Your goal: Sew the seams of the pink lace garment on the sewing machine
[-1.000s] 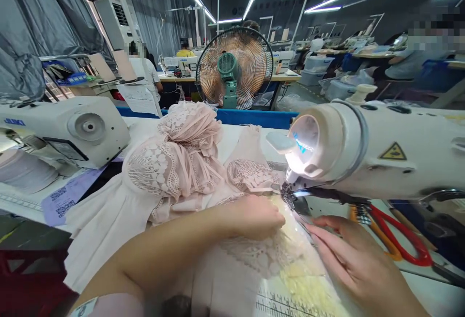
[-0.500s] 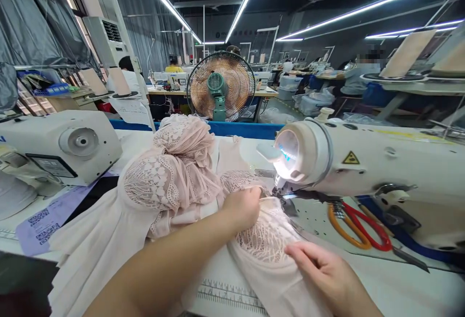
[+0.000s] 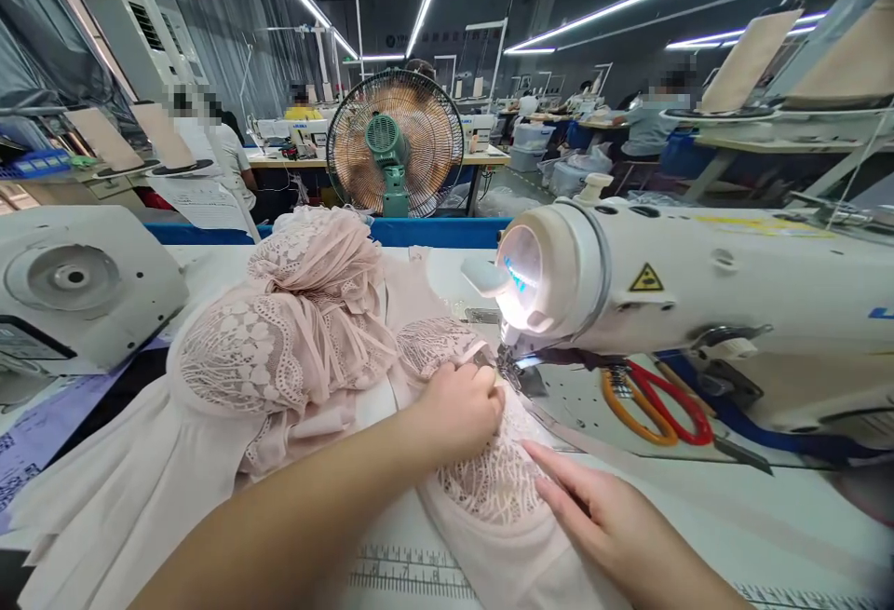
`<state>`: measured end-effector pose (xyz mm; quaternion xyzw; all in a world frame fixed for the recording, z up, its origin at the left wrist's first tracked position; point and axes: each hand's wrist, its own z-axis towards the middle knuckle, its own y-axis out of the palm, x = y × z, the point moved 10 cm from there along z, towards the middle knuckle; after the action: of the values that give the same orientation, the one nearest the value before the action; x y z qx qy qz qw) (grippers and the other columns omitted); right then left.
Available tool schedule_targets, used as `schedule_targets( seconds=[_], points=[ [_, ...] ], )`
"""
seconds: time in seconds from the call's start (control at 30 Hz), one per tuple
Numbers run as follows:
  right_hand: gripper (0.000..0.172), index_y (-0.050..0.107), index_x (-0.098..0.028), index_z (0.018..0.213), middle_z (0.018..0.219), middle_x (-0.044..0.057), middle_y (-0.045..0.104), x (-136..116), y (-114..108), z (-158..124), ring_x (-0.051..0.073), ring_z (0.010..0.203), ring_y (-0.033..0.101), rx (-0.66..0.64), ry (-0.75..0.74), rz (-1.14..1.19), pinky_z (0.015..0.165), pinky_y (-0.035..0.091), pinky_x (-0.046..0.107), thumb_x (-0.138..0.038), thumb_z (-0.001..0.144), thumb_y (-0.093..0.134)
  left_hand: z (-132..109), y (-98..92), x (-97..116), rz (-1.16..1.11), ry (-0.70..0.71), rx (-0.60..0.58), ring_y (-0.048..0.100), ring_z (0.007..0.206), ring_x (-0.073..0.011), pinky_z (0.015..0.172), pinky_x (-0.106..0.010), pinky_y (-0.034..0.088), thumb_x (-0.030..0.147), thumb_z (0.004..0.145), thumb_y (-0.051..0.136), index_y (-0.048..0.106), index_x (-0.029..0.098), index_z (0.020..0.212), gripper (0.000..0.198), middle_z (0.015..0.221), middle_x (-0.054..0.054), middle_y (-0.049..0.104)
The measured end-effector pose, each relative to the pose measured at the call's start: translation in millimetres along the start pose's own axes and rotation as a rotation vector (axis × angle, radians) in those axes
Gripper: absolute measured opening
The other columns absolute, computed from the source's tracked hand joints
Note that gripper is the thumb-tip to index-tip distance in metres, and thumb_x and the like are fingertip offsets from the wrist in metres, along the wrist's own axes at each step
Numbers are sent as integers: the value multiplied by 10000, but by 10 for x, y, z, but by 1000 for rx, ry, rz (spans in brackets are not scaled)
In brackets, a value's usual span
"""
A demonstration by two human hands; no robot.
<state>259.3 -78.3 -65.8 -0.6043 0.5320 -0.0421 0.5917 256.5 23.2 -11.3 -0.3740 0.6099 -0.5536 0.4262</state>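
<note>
A pale pink lace bra (image 3: 489, 489) lies on the sewing machine bed, its upper edge beneath the needle area of the white sewing machine (image 3: 649, 265). My left hand (image 3: 461, 410) is closed on the lace close to the presser foot (image 3: 513, 368), fingers curled down into the fabric. At the cup's right edge rests my right hand (image 3: 601, 517), its forefinger and thumb apart and touching the lace; the lower fingers are hidden. More pink lace garments (image 3: 279, 340) lie heaped left of my left hand.
Orange-handled scissors (image 3: 639, 410) and a red-handled tool (image 3: 688, 405) lie under the machine arm. A second machine (image 3: 90, 284) stands at left. Printed rulers (image 3: 412, 573) mark the table's front. Beyond the blue edge (image 3: 447, 232) are a large fan (image 3: 395, 144) and people seated at machines.
The view has swung right, so the scene sits further left. My left hand is slightly nearer the presser foot. The fingers of my right hand have spread and moved up the cup's edge.
</note>
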Motion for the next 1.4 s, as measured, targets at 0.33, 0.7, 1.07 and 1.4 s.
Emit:
schedule_targets(
  seconds=[0.33,0.7,1.07,1.4],
  points=[
    [569,521,-158,1362,1312,84,577,-17,-144,84,248,1195,560,57,-102,16,966,493,353,-443,929,287,157,32,-144,-100,-90,-85,510,1006,-269,822,-411,466,218,899,395,549,120,1215,365,1057,-129,520],
    [554,550,-169,1336,1265,112,613,-23,-186,155,272,1126,601,98,-101,-11,887,522,385,-438,925,292,148,22,-185,-150,-144,-69,513,1012,-275,826,-435,478,200,869,405,574,130,1151,336,1054,-109,517],
    [502,556,-205,1334,958,108,730,-100,-309,310,251,841,689,127,-50,-162,726,524,326,-369,906,351,164,-3,-352,-238,-154,48,516,1039,-238,872,-380,447,159,864,428,684,235,1068,335,1217,-57,534],
    [435,663,-310,1148,799,53,684,-124,-414,93,207,704,644,165,-104,-323,591,463,280,-383,925,297,-197,-74,-130,-283,-183,-222,211,1379,-391,1082,-684,164,708,755,545,442,122,1396,875,1510,-165,295]
  ],
)
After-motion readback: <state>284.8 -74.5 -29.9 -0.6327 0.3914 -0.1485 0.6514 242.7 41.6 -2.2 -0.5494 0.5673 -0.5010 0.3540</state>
